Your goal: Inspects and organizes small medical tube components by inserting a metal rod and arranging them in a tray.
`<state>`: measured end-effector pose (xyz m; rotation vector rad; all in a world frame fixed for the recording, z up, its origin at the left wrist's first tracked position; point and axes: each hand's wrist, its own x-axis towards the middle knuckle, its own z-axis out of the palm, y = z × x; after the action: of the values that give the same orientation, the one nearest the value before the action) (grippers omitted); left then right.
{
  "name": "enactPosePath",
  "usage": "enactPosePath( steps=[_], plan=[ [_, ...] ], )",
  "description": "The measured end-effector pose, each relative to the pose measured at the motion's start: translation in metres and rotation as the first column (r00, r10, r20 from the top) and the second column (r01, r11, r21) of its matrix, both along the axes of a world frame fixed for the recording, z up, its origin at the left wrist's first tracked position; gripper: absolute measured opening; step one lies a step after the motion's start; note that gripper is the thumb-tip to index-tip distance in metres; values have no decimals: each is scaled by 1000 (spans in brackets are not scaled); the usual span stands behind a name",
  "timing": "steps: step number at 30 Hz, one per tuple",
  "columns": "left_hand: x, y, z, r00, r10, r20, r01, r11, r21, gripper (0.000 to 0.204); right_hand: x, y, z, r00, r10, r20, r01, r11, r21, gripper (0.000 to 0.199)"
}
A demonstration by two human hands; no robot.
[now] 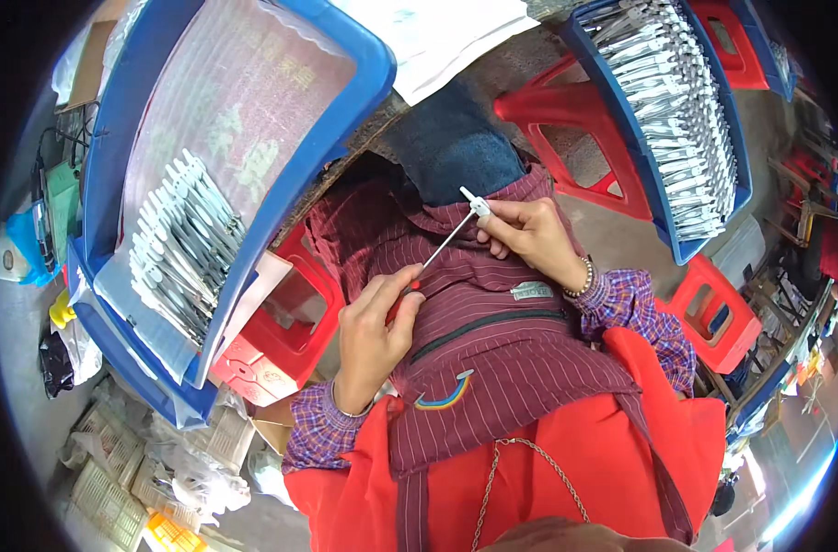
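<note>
Over my lap, my left hand [373, 322] is closed around the lower end of a thin metal rod [448, 243], and a bit of red [413, 286] shows between its thumb and fingers. The rod slants up to the right and meets a small white plastic piece [478, 204] with a narrow tip. My right hand [532, 239] pinches that white piece between thumb and fingers. How the rod and the piece join is too small to tell. Below both hands lies a striped maroon apron [492, 304].
At left, a blue tray [371, 69] lined with a translucent sheet holds a pile of slim white-and-silver parts [184, 244]. A blue bin [621, 124] at upper right is full of similar parts [681, 120]. Red stools [612, 138] stand nearby. White paper [437, 41] lies at the top.
</note>
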<state>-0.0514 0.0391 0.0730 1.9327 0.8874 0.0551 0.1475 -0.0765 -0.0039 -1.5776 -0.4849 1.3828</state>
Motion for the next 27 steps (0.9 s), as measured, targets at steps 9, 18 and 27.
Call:
enactPosePath(
  steps=[9, 18, 27],
  plan=[
    [6, 38, 8, 997, -34, -72, 4, 924, -381, 29, -12, 1, -3, 943, 57, 326, -74, 996, 40, 25],
    [34, 54, 25, 852, 52, -521, -494, 409, -767, 31, -17, 5, -9, 895, 82, 438, -127, 989, 73, 24],
    [21, 41, 5, 971, -187, -150, 166, 976, -143, 24, -13, 9, -13, 921, 37, 387, -76, 993, 85, 18]
  ],
)
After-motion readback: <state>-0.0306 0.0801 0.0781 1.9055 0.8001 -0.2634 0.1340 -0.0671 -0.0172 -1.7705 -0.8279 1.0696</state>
